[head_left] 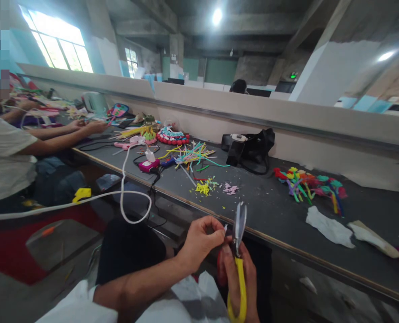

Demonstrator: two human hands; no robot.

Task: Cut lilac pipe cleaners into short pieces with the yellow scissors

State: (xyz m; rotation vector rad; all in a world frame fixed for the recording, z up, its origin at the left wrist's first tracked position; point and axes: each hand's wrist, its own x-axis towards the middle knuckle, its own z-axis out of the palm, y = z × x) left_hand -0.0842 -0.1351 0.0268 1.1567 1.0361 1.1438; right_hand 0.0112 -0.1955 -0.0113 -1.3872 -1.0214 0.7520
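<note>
My left hand (199, 242) is closed in a pinch above my lap, thumb and forefinger together on a small pale piece (225, 228) whose kind I cannot make out. Right beside it, my right hand (246, 269) is wrapped round scissors (240, 224) with a yellow handle loop. Their metal blades point upward and look nearly together. Something red shows between the two hands, partly hidden by fingers. Just beyond, on the dark table (263, 206), lie small piles of yellow cut bits (203, 188) and lilac cut bits (230, 188).
Colourful strips (196, 154) lie behind the piles, near a magenta device (149, 165) with cables. A black bag (249, 148) rests against the partition. To the right are fuzzy coloured pieces (310, 184) and white scraps (329, 226). A white cable (123, 179) hangs at left. A co-worker's arms (65, 134) reach over the table.
</note>
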